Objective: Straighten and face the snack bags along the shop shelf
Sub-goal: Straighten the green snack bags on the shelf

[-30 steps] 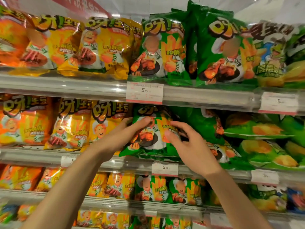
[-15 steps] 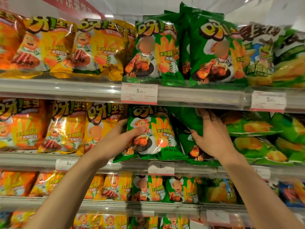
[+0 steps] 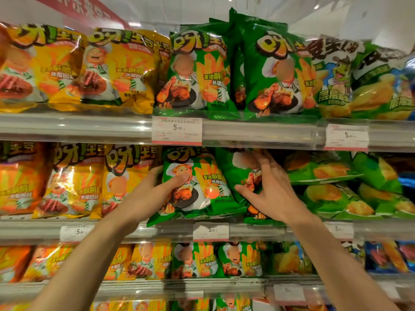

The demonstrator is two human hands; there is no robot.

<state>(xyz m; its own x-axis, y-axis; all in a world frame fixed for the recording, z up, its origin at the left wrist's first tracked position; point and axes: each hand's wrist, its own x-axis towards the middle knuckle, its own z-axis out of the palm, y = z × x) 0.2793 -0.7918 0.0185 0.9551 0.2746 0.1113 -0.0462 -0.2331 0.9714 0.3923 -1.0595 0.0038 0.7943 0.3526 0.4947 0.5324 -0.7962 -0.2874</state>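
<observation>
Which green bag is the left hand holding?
The front green bag on the middle shelf, right of the yellow bags. The left hand grips its left edge, thumb across the front. The right hand touches the tilted bag behind it.

Two hands (image 3: 272,194), five price tags (image 3: 177,130).

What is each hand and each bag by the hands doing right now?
Left hand: grips the front green bag, thumb across its face.
Front green bag: upright, facing out, bottom edge over the shelf lip.
Right hand: fingers spread, touching the second green bag.
Second green bag: tilted, partly behind the front one.
Yellow bags: upright, facing out.
</observation>
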